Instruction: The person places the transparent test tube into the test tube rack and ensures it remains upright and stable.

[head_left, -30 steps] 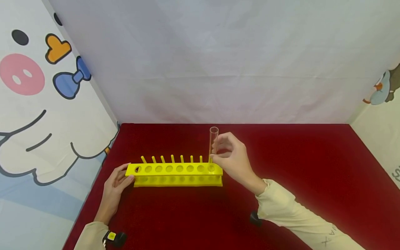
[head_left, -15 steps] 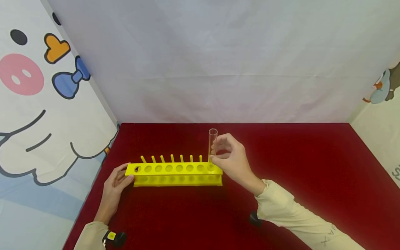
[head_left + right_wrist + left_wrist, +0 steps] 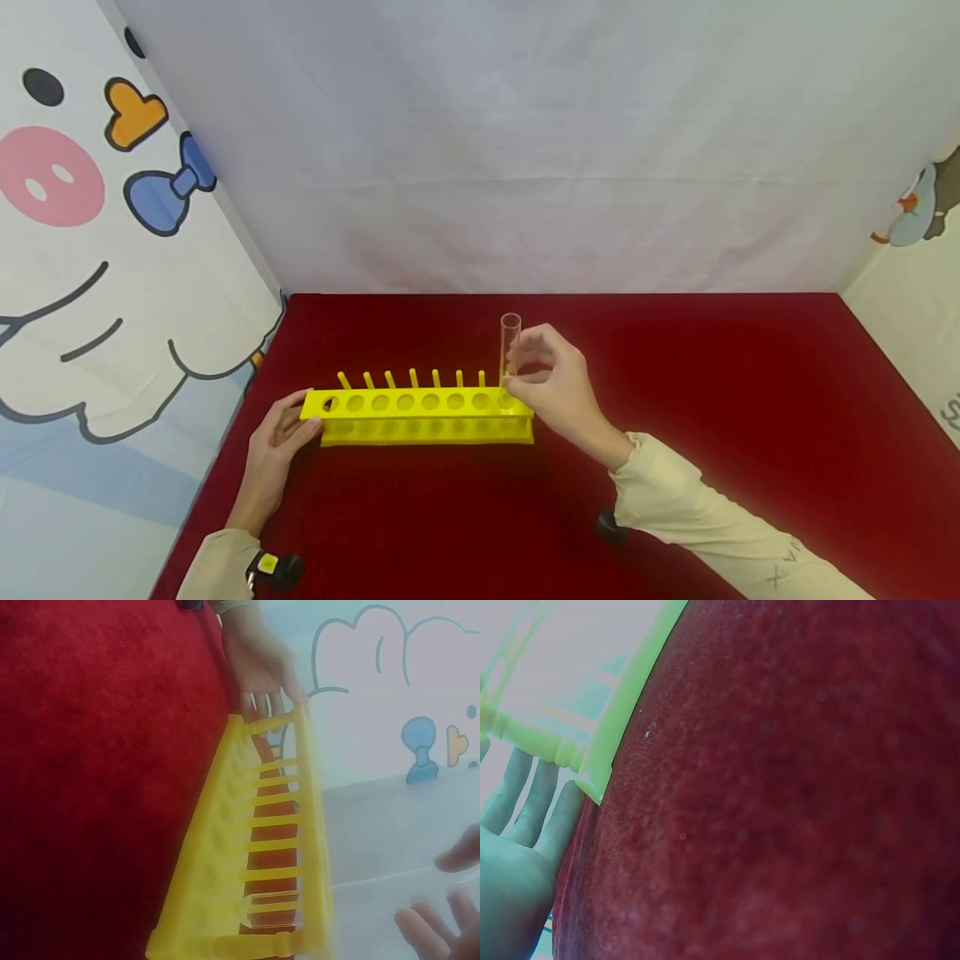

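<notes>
A yellow test tube rack (image 3: 416, 410) stands on the red cloth, with a row of holes along its top and short pegs behind. My left hand (image 3: 266, 458) holds its left end, the thumb on the front and the fingers round the end. A clear glass test tube (image 3: 510, 333) stands upright in the rightmost hole. My right hand (image 3: 558, 383) pinches it between thumb and fingers just above the rack. In the right wrist view, the rounded bottom of the test tube (image 3: 271, 909) shows between the rack's top and base, above the base plate.
Red cloth (image 3: 720, 400) covers the table, reaching back to a pale curtain (image 3: 570, 150). A cartoon-printed panel (image 3: 142, 333) borders the left side. Another printed panel (image 3: 911, 275) is at the right. Dark wrist cameras (image 3: 285, 573) hang at both sleeves.
My right hand has moved down a little with the test tube, which sits lower in the rightmost hole. The left hand keeps its hold on the rack, which stays in place.
</notes>
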Demonstrator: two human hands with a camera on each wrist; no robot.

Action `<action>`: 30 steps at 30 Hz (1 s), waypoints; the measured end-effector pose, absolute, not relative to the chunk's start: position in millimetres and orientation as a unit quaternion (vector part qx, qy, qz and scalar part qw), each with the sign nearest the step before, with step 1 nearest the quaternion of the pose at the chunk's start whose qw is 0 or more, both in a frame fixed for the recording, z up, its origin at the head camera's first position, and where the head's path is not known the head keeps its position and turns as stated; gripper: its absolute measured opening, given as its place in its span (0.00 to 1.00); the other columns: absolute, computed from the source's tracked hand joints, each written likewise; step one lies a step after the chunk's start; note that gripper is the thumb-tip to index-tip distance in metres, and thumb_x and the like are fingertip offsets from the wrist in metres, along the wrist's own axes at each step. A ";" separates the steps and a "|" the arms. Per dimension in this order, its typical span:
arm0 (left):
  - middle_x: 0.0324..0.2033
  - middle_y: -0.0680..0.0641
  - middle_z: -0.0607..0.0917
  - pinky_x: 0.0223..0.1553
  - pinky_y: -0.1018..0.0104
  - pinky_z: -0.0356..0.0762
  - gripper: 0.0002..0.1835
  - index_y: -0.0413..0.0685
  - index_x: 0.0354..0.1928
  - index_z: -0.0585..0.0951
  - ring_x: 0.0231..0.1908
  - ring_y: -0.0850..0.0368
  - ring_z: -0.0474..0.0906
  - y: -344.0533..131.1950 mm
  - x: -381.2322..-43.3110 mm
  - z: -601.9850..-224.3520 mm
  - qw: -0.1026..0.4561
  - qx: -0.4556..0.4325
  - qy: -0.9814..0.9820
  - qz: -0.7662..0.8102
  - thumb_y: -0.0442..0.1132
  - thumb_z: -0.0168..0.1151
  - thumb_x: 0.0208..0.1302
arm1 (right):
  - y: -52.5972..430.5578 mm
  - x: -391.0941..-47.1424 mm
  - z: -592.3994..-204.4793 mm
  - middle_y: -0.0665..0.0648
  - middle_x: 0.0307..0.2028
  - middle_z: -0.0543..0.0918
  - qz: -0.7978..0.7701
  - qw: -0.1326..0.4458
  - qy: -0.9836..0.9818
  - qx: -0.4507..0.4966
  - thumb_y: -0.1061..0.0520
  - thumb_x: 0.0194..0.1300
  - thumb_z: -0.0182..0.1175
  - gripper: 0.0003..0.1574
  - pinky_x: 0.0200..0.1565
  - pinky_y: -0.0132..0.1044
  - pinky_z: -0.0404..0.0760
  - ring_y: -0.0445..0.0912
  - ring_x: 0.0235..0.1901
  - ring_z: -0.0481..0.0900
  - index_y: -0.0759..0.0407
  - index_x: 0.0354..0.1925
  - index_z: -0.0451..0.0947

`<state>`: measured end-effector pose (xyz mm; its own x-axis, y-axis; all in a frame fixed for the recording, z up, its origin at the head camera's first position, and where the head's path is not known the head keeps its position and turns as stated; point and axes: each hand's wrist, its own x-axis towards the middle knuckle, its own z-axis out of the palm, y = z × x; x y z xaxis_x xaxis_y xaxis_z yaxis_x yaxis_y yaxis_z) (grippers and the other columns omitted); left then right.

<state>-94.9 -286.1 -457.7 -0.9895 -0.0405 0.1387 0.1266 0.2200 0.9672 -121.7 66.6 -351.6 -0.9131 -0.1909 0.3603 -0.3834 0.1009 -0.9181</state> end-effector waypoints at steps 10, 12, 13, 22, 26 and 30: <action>0.48 0.44 0.74 0.43 0.78 0.69 0.24 0.44 0.61 0.62 0.46 0.59 0.73 -286.1 -95.6 -457.3 0.068 -0.023 -0.784 -0.617 0.37 0.51 0.63 | 65.6 -122.0 -357.6 0.71 0.33 0.75 0.638 0.074 -0.742 0.193 0.76 0.44 0.59 0.19 0.32 0.43 0.78 0.61 0.32 0.75 0.73 0.38 0.66; 0.48 0.44 0.74 0.43 0.78 0.69 0.24 0.44 0.61 0.62 0.46 0.60 0.73 -286.3 -95.7 -457.4 0.068 -0.024 -0.783 -0.618 0.37 0.51 0.63 | 65.3 -121.6 -359.3 0.70 0.33 0.75 0.634 0.074 -0.745 0.192 0.76 0.44 0.59 0.19 0.32 0.42 0.79 0.61 0.32 0.75 0.72 0.38 0.67; 0.47 0.45 0.74 0.43 0.78 0.70 0.24 0.43 0.61 0.62 0.46 0.60 0.73 -286.5 -95.8 -457.6 0.068 -0.024 -0.782 -0.620 0.37 0.51 0.63 | 65.1 -121.4 -360.3 0.69 0.33 0.75 0.632 0.075 -0.747 0.191 0.75 0.44 0.60 0.19 0.32 0.42 0.79 0.61 0.32 0.76 0.72 0.38 0.67; 0.47 0.45 0.74 0.42 0.77 0.70 0.24 0.46 0.60 0.63 0.46 0.55 0.73 -286.1 -95.7 -458.6 0.067 -0.023 -0.776 -0.627 0.37 0.51 0.63 | 64.3 -121.1 -367.7 0.69 0.32 0.75 0.626 0.073 -0.755 0.181 0.75 0.44 0.60 0.19 0.32 0.41 0.79 0.61 0.32 0.76 0.71 0.38 0.67; 0.48 0.44 0.74 0.43 0.77 0.70 0.24 0.45 0.61 0.62 0.47 0.53 0.72 -286.3 -95.8 -459.7 0.067 -0.024 -0.775 -0.628 0.37 0.51 0.63 | 64.0 -120.4 -371.0 0.70 0.31 0.75 0.626 0.072 -0.755 0.182 0.75 0.44 0.59 0.19 0.33 0.40 0.79 0.62 0.33 0.75 0.71 0.37 0.67; 0.47 0.46 0.74 0.42 0.77 0.70 0.24 0.45 0.61 0.62 0.47 0.52 0.72 -286.7 -96.0 -460.7 0.067 -0.022 -0.775 -0.628 0.37 0.51 0.63 | 63.8 -119.5 -374.6 0.70 0.31 0.75 0.625 0.074 -0.754 0.186 0.76 0.43 0.59 0.18 0.34 0.41 0.78 0.61 0.33 0.75 0.71 0.37 0.67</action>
<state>-96.0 -286.7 -460.7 -0.9902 -0.0495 0.1307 0.1175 0.2106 0.9705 -119.5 63.8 -374.6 -0.9200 -0.1874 0.3442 -0.3729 0.1485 -0.9159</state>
